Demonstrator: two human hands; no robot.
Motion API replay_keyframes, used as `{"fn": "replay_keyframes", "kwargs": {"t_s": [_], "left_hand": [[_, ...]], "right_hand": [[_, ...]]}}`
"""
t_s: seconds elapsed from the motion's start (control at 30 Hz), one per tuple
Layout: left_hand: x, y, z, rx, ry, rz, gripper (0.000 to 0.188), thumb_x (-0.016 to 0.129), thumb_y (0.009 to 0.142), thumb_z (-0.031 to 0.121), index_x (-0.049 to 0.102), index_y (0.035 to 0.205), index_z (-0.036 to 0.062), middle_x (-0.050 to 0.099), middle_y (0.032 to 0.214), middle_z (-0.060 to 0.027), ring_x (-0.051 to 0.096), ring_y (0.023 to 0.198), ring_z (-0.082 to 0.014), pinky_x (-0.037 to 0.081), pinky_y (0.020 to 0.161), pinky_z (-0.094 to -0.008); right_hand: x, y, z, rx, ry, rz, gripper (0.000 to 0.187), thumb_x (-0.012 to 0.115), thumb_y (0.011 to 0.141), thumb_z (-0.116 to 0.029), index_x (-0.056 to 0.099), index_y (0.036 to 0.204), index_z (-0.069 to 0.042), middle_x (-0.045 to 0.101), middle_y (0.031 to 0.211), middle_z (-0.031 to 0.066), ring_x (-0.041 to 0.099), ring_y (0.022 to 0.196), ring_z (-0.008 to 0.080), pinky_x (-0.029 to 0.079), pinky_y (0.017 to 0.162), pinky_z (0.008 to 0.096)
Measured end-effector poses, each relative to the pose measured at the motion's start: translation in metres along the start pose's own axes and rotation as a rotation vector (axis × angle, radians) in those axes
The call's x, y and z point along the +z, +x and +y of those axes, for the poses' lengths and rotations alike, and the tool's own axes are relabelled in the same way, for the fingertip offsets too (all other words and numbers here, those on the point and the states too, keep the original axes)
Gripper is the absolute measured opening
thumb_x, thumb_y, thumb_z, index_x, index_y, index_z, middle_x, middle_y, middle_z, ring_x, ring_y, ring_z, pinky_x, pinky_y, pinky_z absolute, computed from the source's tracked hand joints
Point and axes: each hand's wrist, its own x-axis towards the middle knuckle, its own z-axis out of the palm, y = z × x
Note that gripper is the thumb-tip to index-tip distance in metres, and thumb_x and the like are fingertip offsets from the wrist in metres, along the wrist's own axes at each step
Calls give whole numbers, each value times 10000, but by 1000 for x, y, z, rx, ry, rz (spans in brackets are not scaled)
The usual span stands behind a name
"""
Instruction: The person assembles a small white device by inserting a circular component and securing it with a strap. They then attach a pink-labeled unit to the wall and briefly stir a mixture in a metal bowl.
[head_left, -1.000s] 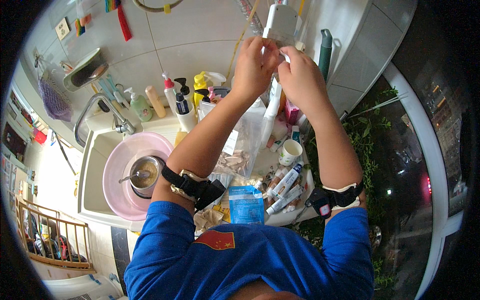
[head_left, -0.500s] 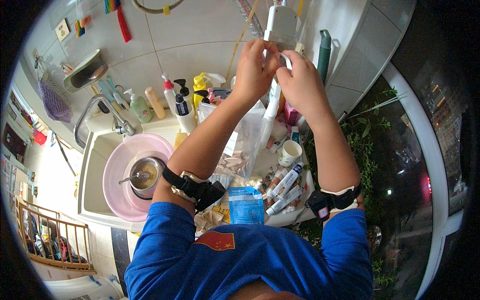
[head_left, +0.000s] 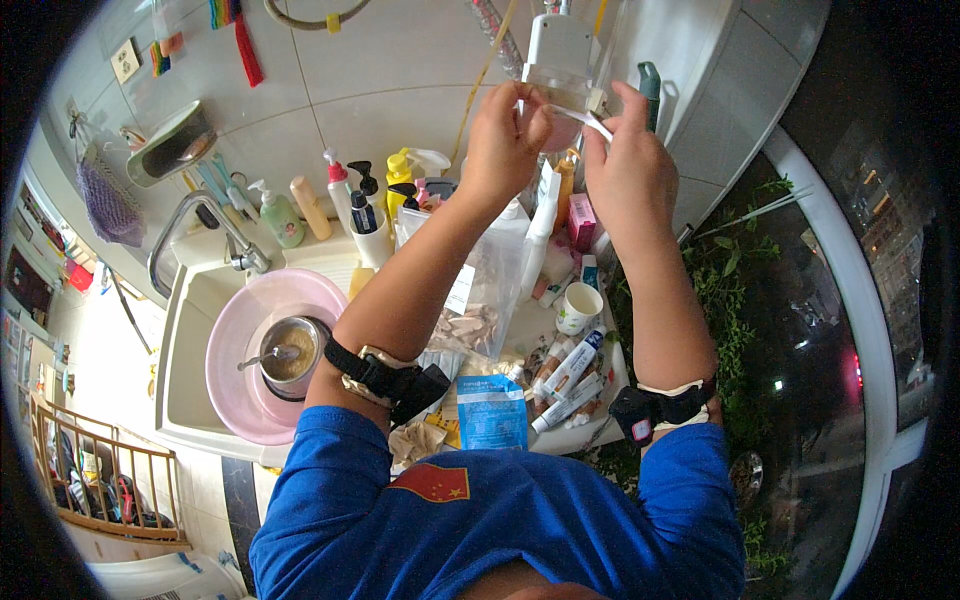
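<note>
Slim white strip (head_left: 599,125): slants far left to near right.
Right hand (head_left: 632,165): nearest, pinching it.
Left hand (head_left: 506,142): farther left, fingers curled; grip unclear.

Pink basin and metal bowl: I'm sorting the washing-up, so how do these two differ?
Colour: the pink basin is pale pink, while the metal bowl is silvery.
Size: the pink basin is much wider; the metal bowl sits inside it.
Contents: the metal bowl holds something brownish and a spoon; the pink basin holds the metal bowl.
Both are round and open-topped.
</note>
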Motion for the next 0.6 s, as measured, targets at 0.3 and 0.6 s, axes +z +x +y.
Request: {"fn": "replay_keyframes", "kwargs": {"t_s": [0.3, 0.6], "left_hand": [[1, 1, 14, -62, -25, 2, 175, 627, 813, 144, 565, 901, 6, 595, 831, -180, 577, 701, -287, 472, 660, -369], [-6, 7, 17, -137, 96, -47, 210, 624, 816, 178, 579, 923, 2, 642, 828, -211, 643, 774, -351, 496, 681, -404]], "right_hand": [[20, 6, 29, -25, -52, 143, 245, 615, 850, -239, 545, 1036, -97, 675, 843, 136, 658, 764, 337, 513, 659, 417], [26, 16, 41, -39, 200, 104, 237, 605, 854, -252, 657, 1021, -92, 675, 939, 131, 649, 843, 322, 511, 716, 393]]}}
